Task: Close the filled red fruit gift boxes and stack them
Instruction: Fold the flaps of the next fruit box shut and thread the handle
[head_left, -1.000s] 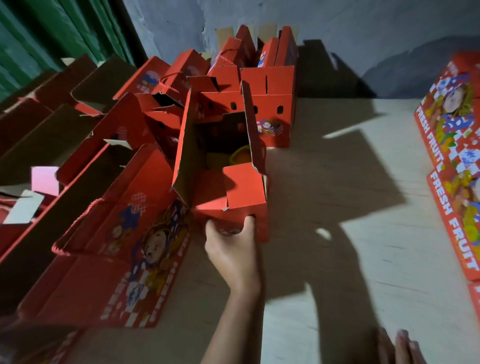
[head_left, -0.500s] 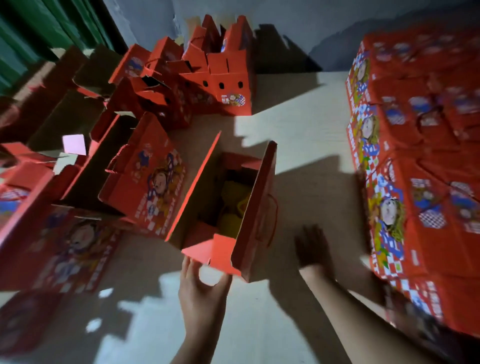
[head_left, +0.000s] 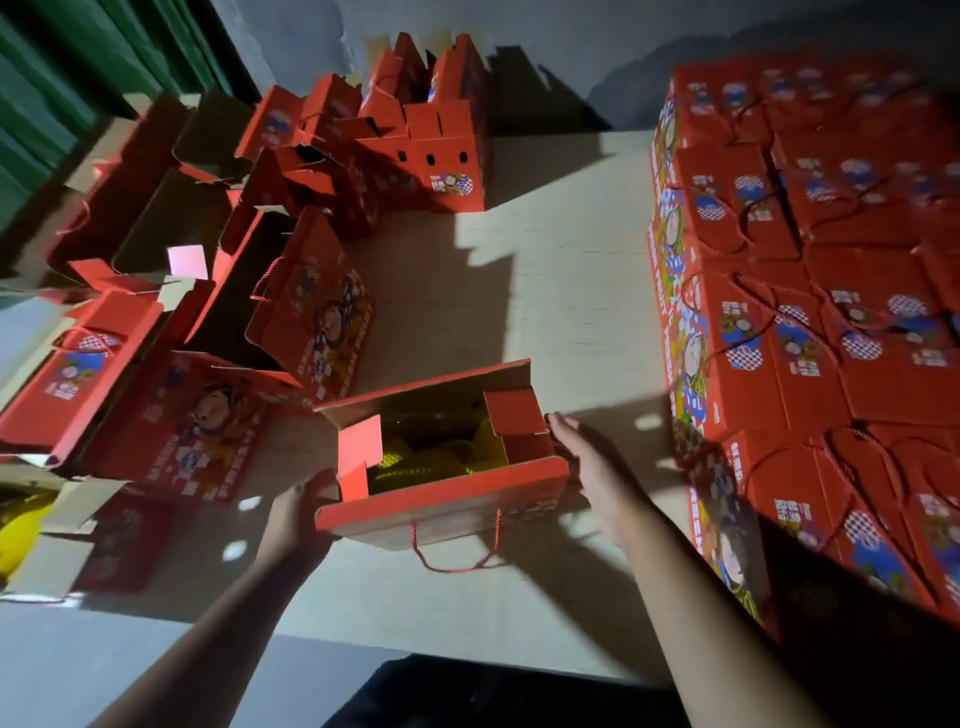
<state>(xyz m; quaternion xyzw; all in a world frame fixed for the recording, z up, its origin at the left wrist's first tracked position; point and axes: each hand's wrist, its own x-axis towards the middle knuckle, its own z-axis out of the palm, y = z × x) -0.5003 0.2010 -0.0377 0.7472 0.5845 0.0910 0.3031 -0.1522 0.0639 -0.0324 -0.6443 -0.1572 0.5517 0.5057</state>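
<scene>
Here, from largest to smallest:

- Stack of closed boxes (head_left: 810, 322): fills the right side, lids shut and cord handles lying flat on top. It stands close to the working spot, probably so that each finished box needs only a short carry.
- Floor (head_left: 561, 291): a pale bare patch between the stack and the unfinished boxes, serving as the work area.
- Unclosed boxes (head_left: 311, 322): crowded at the left and back, flaps standing up, several tipped against one another; these appear to be waiting their turn.
- Open box (head_left: 441, 467): sits on the floor in the middle foreground, between the two hands. Its long lid panels and both end flaps stand open, and yellow fruit (head_left: 415, 460) shows inside. A red cord handle (head_left: 454, 558) hangs down its near side.
- Right hand (head_left: 597, 467): fingers straight, gripping nothing, laid alongside the box's right end, seemingly to steady or square it.
- Left hand (head_left: 296, 512): at the box's left end near the corner flap; whether its fingers curl round the cardboard cannot be told.
</scene>
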